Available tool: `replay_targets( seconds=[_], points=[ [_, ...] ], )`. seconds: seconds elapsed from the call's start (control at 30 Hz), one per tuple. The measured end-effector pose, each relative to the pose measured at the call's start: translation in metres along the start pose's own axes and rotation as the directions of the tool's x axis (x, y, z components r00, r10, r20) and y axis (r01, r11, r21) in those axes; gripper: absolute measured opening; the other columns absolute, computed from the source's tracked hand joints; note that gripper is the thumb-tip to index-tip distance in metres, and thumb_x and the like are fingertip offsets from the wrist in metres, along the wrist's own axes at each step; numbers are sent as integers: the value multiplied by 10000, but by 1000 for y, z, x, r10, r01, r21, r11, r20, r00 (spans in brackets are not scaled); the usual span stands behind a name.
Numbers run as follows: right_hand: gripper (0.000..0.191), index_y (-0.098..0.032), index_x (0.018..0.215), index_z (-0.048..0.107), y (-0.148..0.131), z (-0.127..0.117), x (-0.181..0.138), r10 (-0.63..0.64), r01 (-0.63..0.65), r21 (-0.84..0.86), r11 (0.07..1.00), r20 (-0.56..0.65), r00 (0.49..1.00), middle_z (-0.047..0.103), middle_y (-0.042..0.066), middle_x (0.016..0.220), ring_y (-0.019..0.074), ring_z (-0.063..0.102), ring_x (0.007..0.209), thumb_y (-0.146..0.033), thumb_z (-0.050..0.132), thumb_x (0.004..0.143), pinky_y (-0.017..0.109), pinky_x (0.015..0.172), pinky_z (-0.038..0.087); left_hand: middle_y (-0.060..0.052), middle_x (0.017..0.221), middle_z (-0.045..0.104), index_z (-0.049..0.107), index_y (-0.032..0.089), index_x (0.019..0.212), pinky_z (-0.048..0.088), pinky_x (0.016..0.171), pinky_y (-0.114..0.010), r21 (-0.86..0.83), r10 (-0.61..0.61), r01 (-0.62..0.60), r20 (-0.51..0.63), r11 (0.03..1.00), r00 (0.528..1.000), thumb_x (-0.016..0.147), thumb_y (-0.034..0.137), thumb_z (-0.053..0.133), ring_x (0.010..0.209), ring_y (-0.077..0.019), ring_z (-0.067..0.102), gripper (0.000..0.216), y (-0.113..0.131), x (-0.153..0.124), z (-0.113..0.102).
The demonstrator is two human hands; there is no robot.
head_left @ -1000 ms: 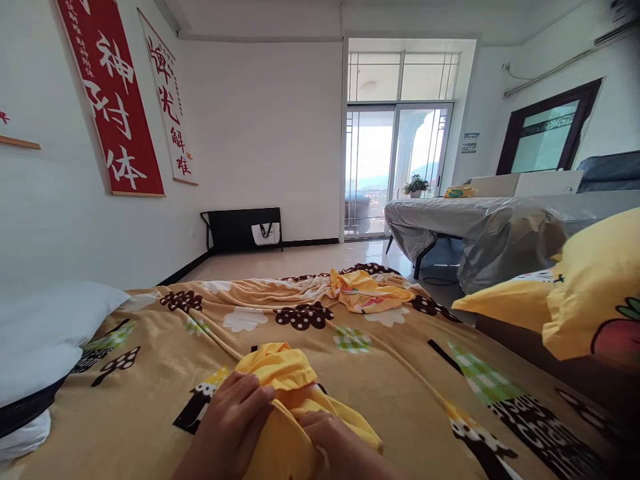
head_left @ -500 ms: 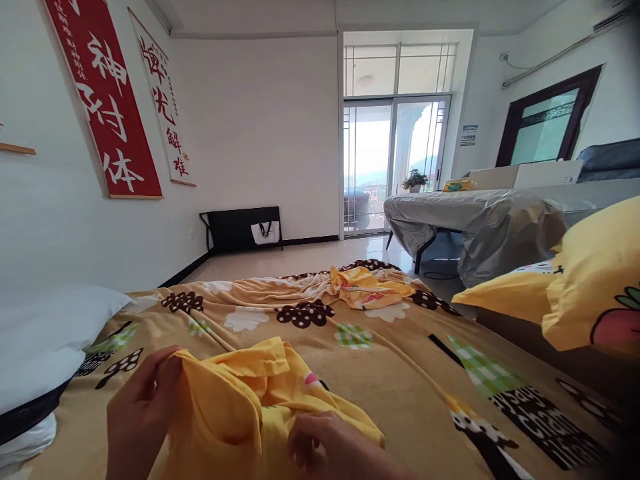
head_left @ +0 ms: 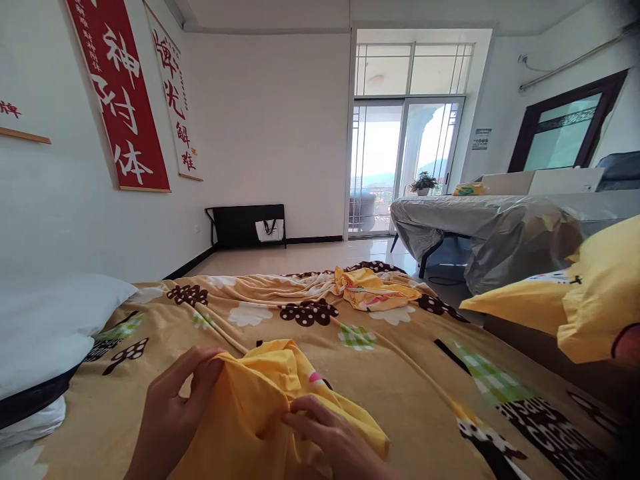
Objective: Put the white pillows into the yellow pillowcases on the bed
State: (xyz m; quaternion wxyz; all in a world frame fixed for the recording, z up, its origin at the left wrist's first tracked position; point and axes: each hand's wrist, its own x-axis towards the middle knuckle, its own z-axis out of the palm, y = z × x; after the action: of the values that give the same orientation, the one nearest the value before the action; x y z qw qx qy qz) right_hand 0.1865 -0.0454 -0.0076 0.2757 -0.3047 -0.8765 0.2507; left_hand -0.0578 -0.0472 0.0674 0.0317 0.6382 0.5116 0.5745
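Observation:
A yellow pillowcase [head_left: 250, 407] lies loosely bunched on the patterned blanket [head_left: 395, 373] in front of me, a pink spot of print showing on its far side. The thumb and fingers of my left hand [head_left: 183, 393] pinch its upper left edge and lift it a little. Further right, my right hand [head_left: 325, 423] has its fingertips closed on a fold near the pillowcase's middle. The lower part of the cloth runs out of view at the bottom.
Another crumpled yellow cloth [head_left: 375, 290] lies at the blanket's far edge. White pillows [head_left: 60, 320] are stacked at left, and yellow pillows [head_left: 600, 293] rest at right. Beyond stands a plastic-covered table [head_left: 450, 208] with a potted plant [head_left: 423, 183].
My left hand has shifted right with the pillowcase edge. My right hand has risen and now grips the fold, and the pillowcase's gaping opening has narrowed. The view has turned slightly left.

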Motion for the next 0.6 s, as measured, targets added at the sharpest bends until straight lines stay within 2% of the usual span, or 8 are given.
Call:
replay_targets(
  seconds=[0.13, 0.23, 0.3, 0.33, 0.4, 0.43, 0.47, 0.6],
  points=[
    [510, -236, 1219, 608, 2, -4, -3, 13, 2, 124, 992, -122, 992, 593, 78, 1188, 169, 592, 997, -149, 625, 717, 270, 889, 471, 1, 794, 691, 680, 227, 846, 488, 638, -236, 221, 188, -197, 64, 955, 980, 846, 363, 551, 743, -162, 643, 188, -12, 7, 1],
    [528, -263, 1224, 596, -1, -6, -6, -92, 173, 281, 944, -281, 955, 605, 66, 1147, 147, 594, 919, -109, 612, 718, 253, 802, 494, -30, 937, 687, 658, 243, 1011, 491, 747, -284, 370, 400, -396, 69, 840, 914, 858, 257, 502, 872, -188, 648, 219, -3, 3, 4],
    [556, -313, 1285, 546, -7, -11, -7, -180, 302, 350, 887, -339, 924, 588, 64, 1194, 161, 579, 999, -146, 630, 761, 269, 835, 487, -60, 1110, 659, 596, 238, 1157, 461, 880, -308, 332, 530, -558, 179, 760, 829, 861, 178, 457, 1063, -202, 605, 332, 13, -6, 8],
    [556, -336, 1309, 521, -10, -15, -8, -212, 341, 371, 864, -346, 914, 577, 65, 1225, 171, 566, 1052, -183, 636, 787, 285, 873, 476, -64, 1175, 642, 558, 231, 1217, 434, 934, -307, 277, 590, -650, 274, 708, 760, 869, 161, 440, 1140, -198, 570, 374, 22, -12, 10],
    [523, -362, 1330, 499, -18, -22, -10, -249, 369, 405, 837, -317, 915, 562, 67, 1268, 193, 536, 1139, -275, 629, 831, 326, 948, 444, -50, 1201, 647, 504, 220, 1279, 388, 984, -286, 162, 670, -783, 431, 601, 604, 889, 155, 435, 1181, -177, 549, 401, 37, -22, 15],
    [498, -364, 1332, 498, -20, -25, -11, -261, 371, 420, 828, -296, 919, 559, 71, 1275, 205, 521, 1172, -327, 611, 849, 349, 979, 423, -42, 1154, 672, 497, 213, 1280, 382, 981, -280, 135, 680, -803, 462, 581, 569, 896, 156, 442, 1137, -169, 576, 392, 42, -26, 18],
    [481, -360, 1335, 497, -22, -27, -11, -269, 370, 435, 821, -278, 922, 558, 76, 1278, 218, 510, 1193, -381, 586, 863, 370, 1000, 407, -34, 1073, 698, 507, 207, 1257, 388, 962, -281, 123, 673, -797, 468, 592, 572, 901, 158, 455, 1055, -164, 612, 363, 45, -29, 21],
    [512, -292, 1311, 514, -18, -25, -12, -227, 318, 440, 840, -248, 942, 598, 98, 1211, 220, 569, 1097, -551, 489, 870, 342, 915, 456, 9, 774, 652, 571, 217, 980, 414, 853, -314, 106, 570, -662, 418, 742, 707, 911, 125, 458, 749, -148, 609, 162, 42, -34, 27]
  ],
)
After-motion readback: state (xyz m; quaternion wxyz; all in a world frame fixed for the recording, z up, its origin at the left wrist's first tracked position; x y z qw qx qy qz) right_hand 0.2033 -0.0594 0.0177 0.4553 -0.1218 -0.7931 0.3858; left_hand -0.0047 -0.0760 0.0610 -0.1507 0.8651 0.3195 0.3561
